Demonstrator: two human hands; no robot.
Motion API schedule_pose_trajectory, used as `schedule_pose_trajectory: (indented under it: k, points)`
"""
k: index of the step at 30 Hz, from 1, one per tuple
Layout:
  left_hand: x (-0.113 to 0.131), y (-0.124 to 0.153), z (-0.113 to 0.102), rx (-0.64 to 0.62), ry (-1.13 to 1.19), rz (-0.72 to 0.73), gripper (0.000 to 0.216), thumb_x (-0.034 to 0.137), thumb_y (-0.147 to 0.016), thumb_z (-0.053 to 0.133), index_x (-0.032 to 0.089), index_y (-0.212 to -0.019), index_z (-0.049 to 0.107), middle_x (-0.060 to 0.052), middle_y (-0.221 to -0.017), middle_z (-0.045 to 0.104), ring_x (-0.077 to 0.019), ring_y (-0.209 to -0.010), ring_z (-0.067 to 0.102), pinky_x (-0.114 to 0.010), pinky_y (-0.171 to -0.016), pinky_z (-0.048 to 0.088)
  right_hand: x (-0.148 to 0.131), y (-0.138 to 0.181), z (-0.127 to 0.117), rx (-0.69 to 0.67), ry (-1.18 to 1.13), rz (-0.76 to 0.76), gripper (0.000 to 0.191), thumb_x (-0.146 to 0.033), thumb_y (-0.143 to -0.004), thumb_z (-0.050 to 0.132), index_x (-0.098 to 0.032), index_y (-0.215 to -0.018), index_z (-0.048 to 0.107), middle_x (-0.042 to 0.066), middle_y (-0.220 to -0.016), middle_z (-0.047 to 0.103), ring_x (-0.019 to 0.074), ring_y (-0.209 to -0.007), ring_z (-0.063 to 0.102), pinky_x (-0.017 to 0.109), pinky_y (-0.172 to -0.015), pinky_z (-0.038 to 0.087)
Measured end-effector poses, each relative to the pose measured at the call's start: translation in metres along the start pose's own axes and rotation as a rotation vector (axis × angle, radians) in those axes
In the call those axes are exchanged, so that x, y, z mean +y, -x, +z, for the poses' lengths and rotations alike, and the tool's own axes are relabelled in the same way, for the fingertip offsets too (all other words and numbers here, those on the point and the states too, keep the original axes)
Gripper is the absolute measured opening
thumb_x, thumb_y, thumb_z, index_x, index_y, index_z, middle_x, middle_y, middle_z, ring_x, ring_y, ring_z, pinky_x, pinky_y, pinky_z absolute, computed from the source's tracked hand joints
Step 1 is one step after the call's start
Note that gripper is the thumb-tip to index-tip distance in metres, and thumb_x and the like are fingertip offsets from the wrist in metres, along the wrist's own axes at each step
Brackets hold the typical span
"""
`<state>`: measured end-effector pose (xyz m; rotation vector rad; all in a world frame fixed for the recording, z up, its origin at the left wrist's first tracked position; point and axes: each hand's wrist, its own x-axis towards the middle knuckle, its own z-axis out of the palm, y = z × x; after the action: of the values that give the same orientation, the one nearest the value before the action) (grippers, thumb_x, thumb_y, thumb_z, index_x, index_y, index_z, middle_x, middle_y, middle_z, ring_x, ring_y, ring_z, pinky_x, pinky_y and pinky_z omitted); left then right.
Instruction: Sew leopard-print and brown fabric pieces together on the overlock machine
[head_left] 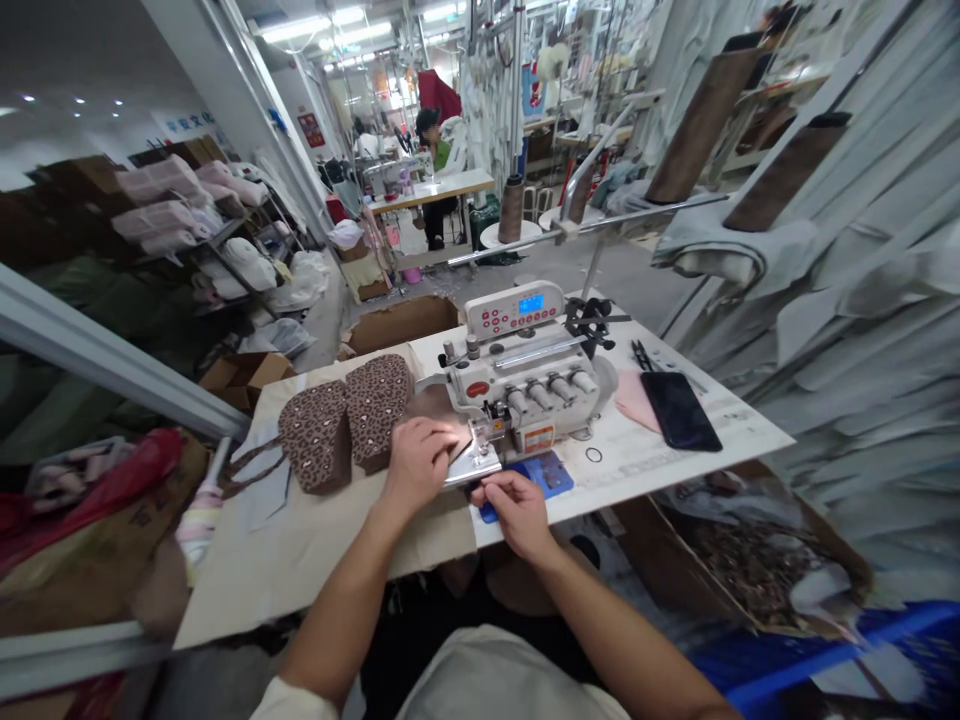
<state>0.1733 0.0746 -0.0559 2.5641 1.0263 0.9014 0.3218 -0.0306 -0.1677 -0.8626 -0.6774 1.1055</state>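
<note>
A white overlock sewing machine (pixel 525 385) with a lit blue display stands on the table. My left hand (pixel 424 460) rests at its metal plate, fingers bent and pressed together on a dark brown piece of fabric (pixel 460 442), mostly hidden by the hand. In front of the plate, my right hand (pixel 519 510) is closed in a pinch near a small dark edge; what lies between the fingertips is too small to make out. Left of my left hand lie two leopard-print fabric pieces (pixel 315 435) (pixel 379 405), side by side, with a strap trailing from one.
On the white tabletop (pixel 637 480) lie a black phone (pixel 681 410), pink cloth (pixel 637 400), small black-handled snips (pixel 641 355) and a blue tray (pixel 551 474). Brown thread cones (pixel 705 125) stand behind. A box of scraps (pixel 750 560) sits below right. Another person (pixel 431 140) sits farther back.
</note>
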Motion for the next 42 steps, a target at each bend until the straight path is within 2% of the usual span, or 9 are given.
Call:
schedule_pose_trajectory:
  k: [5, 9, 17, 24, 30, 33, 37, 39, 42]
  points:
    - [-0.010, 0.027, 0.016, 0.183, 0.525, -0.522, 0.066, 0.020, -0.080, 0.064, 0.023, -0.145, 0.053, -0.013, -0.148, 0.056, -0.0264, -0.128, 0.059, -0.039, -0.101, 0.052, -0.002, 0.001, -0.002, -0.019, 0.020, -0.005, 0.026, -0.044, -0.084, 0.082, -0.020, -0.088, 0.072, 0.002, -0.067, 0.077, 0.0170, -0.060, 0.070, 0.031, -0.064, 0.057]
    - [-0.003, 0.061, 0.018, 0.133, 0.854, -0.588, 0.079, 0.023, -0.075, 0.071, 0.023, -0.151, 0.048, -0.011, -0.150, 0.056, -0.0268, -0.133, 0.056, -0.036, -0.107, 0.050, 0.001, 0.002, -0.005, -0.032, 0.074, 0.003, 0.030, -0.048, -0.086, 0.079, -0.019, -0.082, 0.070, -0.001, -0.056, 0.069, 0.0140, -0.050, 0.062, 0.027, -0.057, 0.052]
    - [0.014, 0.093, 0.000, 0.250, 0.263, -0.294, 0.040, 0.024, -0.085, 0.066, 0.021, -0.125, 0.072, -0.011, -0.120, 0.067, -0.0281, -0.118, 0.062, -0.048, -0.109, 0.049, -0.015, 0.018, -0.008, -0.100, 0.086, -0.084, 0.029, -0.046, -0.091, 0.076, -0.021, -0.077, 0.067, -0.002, -0.057, 0.068, 0.0131, -0.053, 0.061, 0.024, -0.058, 0.050]
    - [0.081, 0.087, 0.025, -0.184, 0.516, 0.149, 0.069, 0.029, -0.087, 0.062, 0.016, -0.153, 0.049, -0.019, -0.137, 0.058, -0.0314, -0.123, 0.061, -0.046, -0.104, 0.054, -0.058, 0.074, -0.024, -0.956, 0.270, 0.183, 0.020, -0.038, -0.087, 0.077, -0.019, -0.092, 0.081, 0.005, -0.079, 0.079, 0.0196, -0.072, 0.072, 0.031, -0.074, 0.058]
    - [0.107, 0.071, 0.053, -0.376, 0.499, 0.135, 0.078, 0.039, -0.088, 0.066, 0.012, -0.157, 0.043, -0.024, -0.138, 0.057, -0.0365, -0.127, 0.056, -0.054, -0.109, 0.049, -0.034, 0.096, -0.077, -0.141, -0.028, 0.437, 0.050, -0.043, -0.070, 0.092, -0.025, -0.114, 0.077, 0.012, -0.110, 0.080, 0.0309, -0.100, 0.075, 0.047, -0.091, 0.060]
    - [0.099, 0.100, 0.063, -0.483, 0.719, -0.195, 0.044, 0.031, -0.091, 0.062, 0.016, -0.131, 0.071, -0.017, -0.119, 0.072, -0.0261, -0.103, 0.069, -0.040, -0.095, 0.056, -0.022, 0.118, -0.116, 0.044, -0.178, 0.528, 0.064, -0.053, -0.057, 0.098, -0.023, -0.110, 0.078, 0.015, -0.112, 0.080, 0.0371, -0.108, 0.073, 0.056, -0.099, 0.055]
    - [0.087, 0.148, 0.070, -1.004, 0.959, -0.783, 0.037, 0.026, -0.079, 0.071, 0.014, -0.113, 0.079, -0.006, -0.083, 0.077, -0.0172, -0.070, 0.069, -0.026, -0.066, 0.055, -0.021, 0.144, -0.147, 0.330, -0.157, 0.712, 0.056, -0.049, -0.056, 0.099, -0.020, -0.099, 0.079, 0.013, -0.097, 0.083, 0.0366, -0.097, 0.077, 0.055, -0.095, 0.057]
    - [0.084, 0.160, 0.070, -1.123, 0.959, -0.842, 0.040, 0.023, -0.077, 0.070, 0.015, -0.115, 0.079, -0.004, -0.078, 0.077, -0.0169, -0.069, 0.070, -0.025, -0.065, 0.054, -0.026, 0.146, -0.155, 0.373, -0.093, 0.725, 0.053, -0.040, -0.057, 0.099, -0.019, -0.101, 0.078, 0.012, -0.097, 0.083, 0.0343, -0.095, 0.078, 0.051, -0.092, 0.059]
    - [0.077, 0.162, 0.074, -0.943, 0.760, -0.676, 0.035, 0.018, -0.079, 0.067, 0.020, -0.111, 0.081, -0.006, -0.093, 0.080, -0.0186, -0.082, 0.072, -0.028, -0.077, 0.057, -0.029, 0.138, -0.164, 0.365, -0.027, 0.632, 0.050, -0.037, -0.060, 0.098, -0.018, -0.100, 0.076, 0.011, -0.098, 0.082, 0.0300, -0.089, 0.077, 0.041, -0.081, 0.062]
